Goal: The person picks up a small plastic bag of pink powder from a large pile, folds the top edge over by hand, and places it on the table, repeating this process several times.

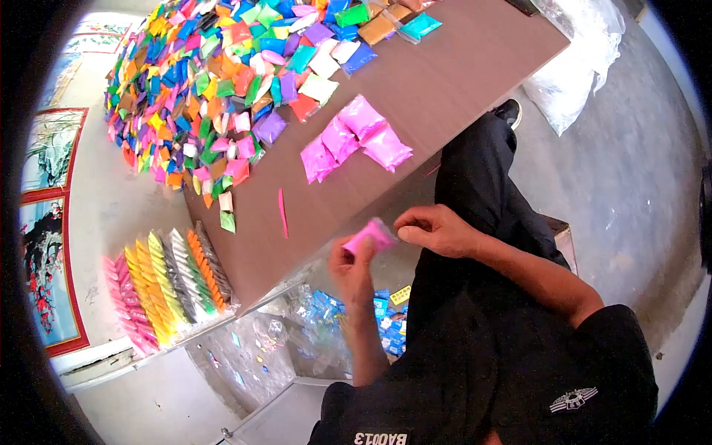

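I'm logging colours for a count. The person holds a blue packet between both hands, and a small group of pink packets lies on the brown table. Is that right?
Not quite: the packet between the left hand and right hand is pink, not blue, as the head view shows. The pink packets do lie on the brown table.

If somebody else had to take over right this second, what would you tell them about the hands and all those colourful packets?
Left hand: pinches one end of the pink packet, held just off the table's edge.
Right hand: pinches the same packet's other end.
On the brown table: four pink packets lie together, a thin pink strip lies alone, and the mixed pile covers the far end.
Done, it seems: four pink ones set apart.
Left: the packet in hand and the mixed pile.
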Demonstrator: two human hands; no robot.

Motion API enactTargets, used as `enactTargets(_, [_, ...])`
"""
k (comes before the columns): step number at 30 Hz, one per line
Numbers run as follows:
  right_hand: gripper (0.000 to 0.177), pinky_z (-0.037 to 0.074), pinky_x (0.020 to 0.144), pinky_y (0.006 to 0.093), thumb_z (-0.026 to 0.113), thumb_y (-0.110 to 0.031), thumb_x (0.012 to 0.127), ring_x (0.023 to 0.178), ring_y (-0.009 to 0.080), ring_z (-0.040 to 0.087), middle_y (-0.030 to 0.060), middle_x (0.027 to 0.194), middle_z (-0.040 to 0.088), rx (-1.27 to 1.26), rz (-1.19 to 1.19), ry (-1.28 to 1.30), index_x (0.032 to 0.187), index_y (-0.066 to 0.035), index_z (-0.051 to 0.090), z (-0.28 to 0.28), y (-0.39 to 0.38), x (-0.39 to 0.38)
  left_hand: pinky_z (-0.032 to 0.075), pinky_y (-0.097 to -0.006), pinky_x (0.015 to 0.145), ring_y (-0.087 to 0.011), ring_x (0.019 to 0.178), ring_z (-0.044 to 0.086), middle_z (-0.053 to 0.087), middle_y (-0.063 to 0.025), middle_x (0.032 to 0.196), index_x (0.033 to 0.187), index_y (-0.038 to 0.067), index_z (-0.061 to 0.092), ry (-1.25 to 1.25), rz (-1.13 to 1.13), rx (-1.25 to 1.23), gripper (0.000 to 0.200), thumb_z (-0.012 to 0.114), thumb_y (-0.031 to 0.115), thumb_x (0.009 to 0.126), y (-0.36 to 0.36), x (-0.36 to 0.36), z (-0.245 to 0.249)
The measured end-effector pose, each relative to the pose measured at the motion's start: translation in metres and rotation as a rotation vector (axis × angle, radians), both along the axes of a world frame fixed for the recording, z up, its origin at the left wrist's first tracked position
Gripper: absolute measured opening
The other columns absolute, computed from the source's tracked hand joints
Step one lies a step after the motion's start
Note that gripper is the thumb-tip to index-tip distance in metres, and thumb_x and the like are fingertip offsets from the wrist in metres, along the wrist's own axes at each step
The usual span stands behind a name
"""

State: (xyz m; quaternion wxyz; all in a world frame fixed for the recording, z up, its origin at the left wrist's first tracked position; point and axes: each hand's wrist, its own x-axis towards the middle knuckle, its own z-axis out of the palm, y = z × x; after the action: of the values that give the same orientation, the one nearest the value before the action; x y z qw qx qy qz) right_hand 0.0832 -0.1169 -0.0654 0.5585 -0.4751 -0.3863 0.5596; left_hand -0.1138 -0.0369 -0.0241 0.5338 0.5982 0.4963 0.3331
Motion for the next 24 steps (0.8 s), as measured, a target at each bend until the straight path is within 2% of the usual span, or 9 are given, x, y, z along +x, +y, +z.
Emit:
enactTargets(4, [0.024, 0.049, 0.074, 0.0273, 0.061, -0.018, 0.102, 0.082, 0.0084, 0.060, 0.0019, 0.090, 0.066, -0.026, 0.024, -0.015, 0.114, 0.002, 0.067, -0.010, 0.002, 0.000, 0.051, -0.0282, 0.075, -0.0113, 0.083, 0.061, 0.068, -0.0041, 0.093, 0.105, 0.000, 0.066, 0.163, 0.313, 0.292, 0.020, 0.074, 0.013, 0.093, 0.028, -0.014, 0.033])
enactTargets(5, [0.024, 0.049, 0.073, 0.0274, 0.061, -0.018, 0.102, 0.081, 0.0083, 0.059, 0.0018, 0.089, 0.066, -0.030, 0.021, -0.019, 0.114, 0.002, 0.067, -0.012, 0.002, 0.000, 0.051, -0.0282, 0.075, -0.0113, 0.083, 0.061, 0.068, -0.0041, 0.093, 0.105, 0.000, 0.066, 0.165, 0.318, 0.298, 0.020, 0.074, 0.013, 0.093, 0.036, -0.016, 0.035])
enactTargets(7, [0.024, 0.049, 0.071, 0.0274, 0.060, -0.018, 0.102, 0.079, 0.0082, 0.059, 0.0017, 0.089, 0.066, -0.031, 0.017, -0.022, 0.113, 0.002, 0.067, -0.010, 0.003, 0.000, 0.047, -0.0266, 0.071, -0.0097, 0.081, 0.058, 0.065, -0.0030, 0.092, 0.102, 0.000, 0.067, 0.367, 0.293, 0.623, 0.022, 0.076, 0.017, 0.091, 0.049, -0.021, 0.034])
enactTargets(8, [0.025, 0.050, 0.071, 0.0285, 0.061, -0.019, 0.100, 0.078, 0.0100, 0.059, 0.0037, 0.087, 0.067, -0.052, 0.007, -0.031, 0.111, 0.002, 0.069, -0.009, 0.003, -0.001, 0.050, -0.0316, 0.071, -0.0167, 0.081, 0.063, 0.068, -0.0080, 0.093, 0.104, 0.000, 0.068, 0.565, 0.294, 0.696, 0.020, 0.075, 0.012, 0.090, 0.054, -0.022, 0.031])
enactTargets(9, [0.025, 0.050, 0.071, 0.0296, 0.062, -0.020, 0.098, 0.077, 0.0118, 0.060, 0.0057, 0.085, 0.068, -0.072, -0.006, -0.041, 0.108, 0.001, 0.070, -0.008, 0.003, 0.000, 0.050, -0.0316, 0.071, -0.0167, 0.081, 0.063, 0.068, -0.0080, 0.093, 0.104, 0.000, 0.068, 0.564, 0.293, 0.700, 0.020, 0.075, 0.012, 0.090, 0.058, -0.023, 0.027])
enactTargets(11, [0.025, 0.050, 0.071, 0.0296, 0.062, -0.020, 0.098, 0.077, 0.0117, 0.060, 0.0058, 0.086, 0.068, -0.061, -0.011, -0.027, 0.108, 0.001, 0.070, -0.011, 0.003, -0.001, 0.054, -0.0415, 0.084, -0.0311, 0.094, 0.067, 0.069, -0.0158, 0.105, 0.112, 0.003, 0.067, 0.740, 0.113, 0.966, 0.030, 0.077, 0.007, 0.084, 0.064, -0.025, 0.018])
enactTargets(12, [0.025, 0.050, 0.071, 0.0295, 0.062, -0.020, 0.099, 0.077, 0.0116, 0.060, 0.0058, 0.086, 0.068, -0.053, -0.013, -0.014, 0.108, 0.001, 0.070, -0.010, 0.003, -0.001, 0.053, -0.0469, 0.089, -0.0375, 0.101, 0.066, 0.069, -0.0174, 0.110, 0.111, 0.003, 0.067, 0.730, 0.050, 1.008, 0.030, 0.076, 0.005, 0.083, 0.061, -0.019, 0.020])
enactTargets(16, [0.024, 0.050, 0.071, 0.0296, 0.061, -0.020, 0.099, 0.076, 0.0113, 0.059, 0.0055, 0.085, 0.067, -0.030, -0.021, 0.002, 0.109, 0.001, 0.070, -0.009, 0.004, -0.001, 0.050, -0.0481, 0.097, -0.0391, 0.112, 0.063, 0.068, -0.0192, 0.119, 0.116, 0.000, 0.066, 0.808, -0.041, 1.058, 0.038, 0.078, 0.009, 0.081, 0.051, -0.013, 0.023])
enactTargets(24, [0.022, 0.053, 0.075, 0.0271, 0.058, -0.016, 0.103, 0.082, 0.0098, 0.062, 0.0035, 0.091, 0.067, -0.066, 0.039, -0.007, 0.113, 0.002, 0.067, -0.012, 0.005, 0.000, 0.048, -0.0489, 0.100, -0.0387, 0.115, 0.061, 0.068, -0.0183, 0.122, 0.119, 0.000, 0.066, 0.787, -0.069, 1.014, 0.048, 0.083, 0.018, 0.077, 0.042, -0.015, 0.020])
